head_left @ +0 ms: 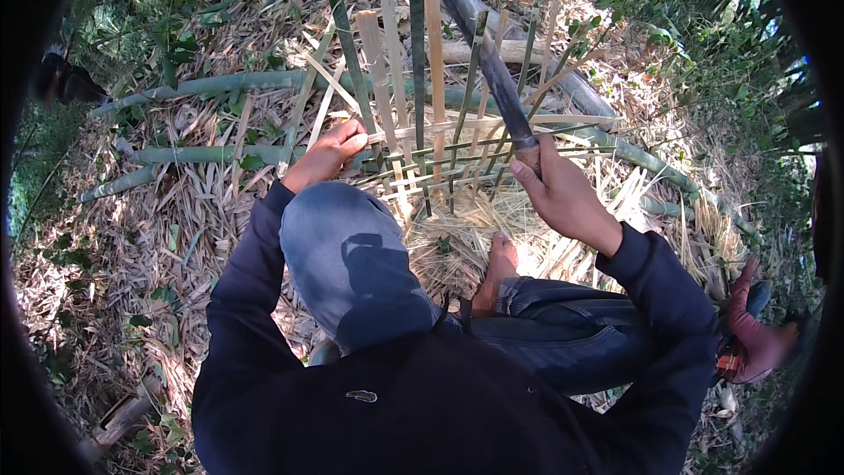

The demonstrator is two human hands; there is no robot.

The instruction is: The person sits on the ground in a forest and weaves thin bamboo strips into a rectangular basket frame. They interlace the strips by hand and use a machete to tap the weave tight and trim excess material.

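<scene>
My left hand (330, 154) is closed, fingers pinched on the left end of a pale split-bamboo strip (457, 126). This strip runs crosswise through an open weave of upright bamboo slats (434, 53), some green, some tan, which fan out away from me. Below it, several thinner crosswise strips (492, 158) are laced between the slats. In my right hand (570, 198) is a machete with a long dark blade (492, 66). Its handle is wrapped by my fingers, and the blade points up and leftward over the right part of the weave.
Green bamboo poles (211, 84) lie across the leaf-littered ground beyond and beside the weave. A thick grey pole (580, 92) slants at far right. My bare foot (499, 268) rests by bamboo shavings (448, 246). Part of another person (760, 339) shows at the right edge.
</scene>
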